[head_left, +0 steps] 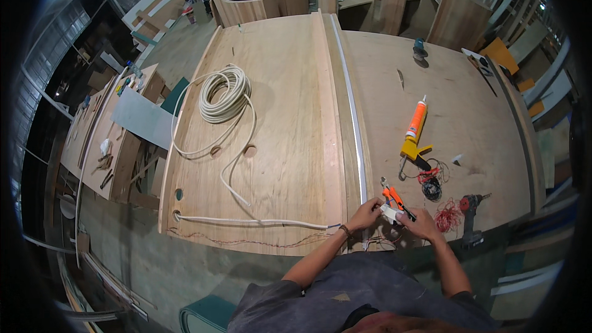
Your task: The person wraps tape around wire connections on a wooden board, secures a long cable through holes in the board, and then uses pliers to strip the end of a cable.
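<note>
As L hand (367, 213) pinches white pc (389, 212), R hand (422, 224) pinches it too — orange pliers (390, 193) nr.

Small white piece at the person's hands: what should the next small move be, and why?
Probably ease the small white piece slightly toward the body: the left hand and right hand meet at it, and the orange-handled metal pliers sit close beyond it, seemingly leaving little room to work.

Head cam; fisheye; faces dn/fwd over wood panel (280, 123)
</note>
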`<state>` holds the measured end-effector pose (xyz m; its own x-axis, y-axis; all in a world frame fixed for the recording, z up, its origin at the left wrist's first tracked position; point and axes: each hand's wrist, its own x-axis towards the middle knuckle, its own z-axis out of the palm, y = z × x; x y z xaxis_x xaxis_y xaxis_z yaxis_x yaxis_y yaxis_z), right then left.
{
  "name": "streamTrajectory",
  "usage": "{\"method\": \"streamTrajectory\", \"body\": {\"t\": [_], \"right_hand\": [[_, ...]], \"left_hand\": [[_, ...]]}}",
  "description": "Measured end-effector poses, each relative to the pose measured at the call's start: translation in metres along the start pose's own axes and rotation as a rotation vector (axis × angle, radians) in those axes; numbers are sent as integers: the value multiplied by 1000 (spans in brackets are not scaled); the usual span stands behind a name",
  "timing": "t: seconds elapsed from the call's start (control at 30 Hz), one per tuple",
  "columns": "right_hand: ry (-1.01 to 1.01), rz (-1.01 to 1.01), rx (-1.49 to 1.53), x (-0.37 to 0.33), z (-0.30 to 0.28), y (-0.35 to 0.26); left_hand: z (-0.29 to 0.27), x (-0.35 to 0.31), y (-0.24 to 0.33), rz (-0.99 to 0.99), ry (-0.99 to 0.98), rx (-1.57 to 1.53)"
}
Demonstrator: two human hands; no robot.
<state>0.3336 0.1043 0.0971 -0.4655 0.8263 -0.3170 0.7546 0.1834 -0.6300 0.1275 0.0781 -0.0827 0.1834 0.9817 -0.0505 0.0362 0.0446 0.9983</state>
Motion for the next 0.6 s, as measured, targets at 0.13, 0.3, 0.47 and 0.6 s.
{"method": "streamTrajectory", "body": {"t": [0.13,0.3,0.47,0.6], "right_hand": [[-39,-76,-145,8,-11,-9],[-96,-81,-216,13,-16,-10],[-258,-46,-264,34,-13,32],[-349,-33,-215,63,5,62]], "left_hand": [[-12,5,-21,-16,-160,-290],[-12,-9,8,-84,-260,-198],[-9,-11,25,-256,-247,-370],[-15,-21,25,-324,-245,-646]]}}
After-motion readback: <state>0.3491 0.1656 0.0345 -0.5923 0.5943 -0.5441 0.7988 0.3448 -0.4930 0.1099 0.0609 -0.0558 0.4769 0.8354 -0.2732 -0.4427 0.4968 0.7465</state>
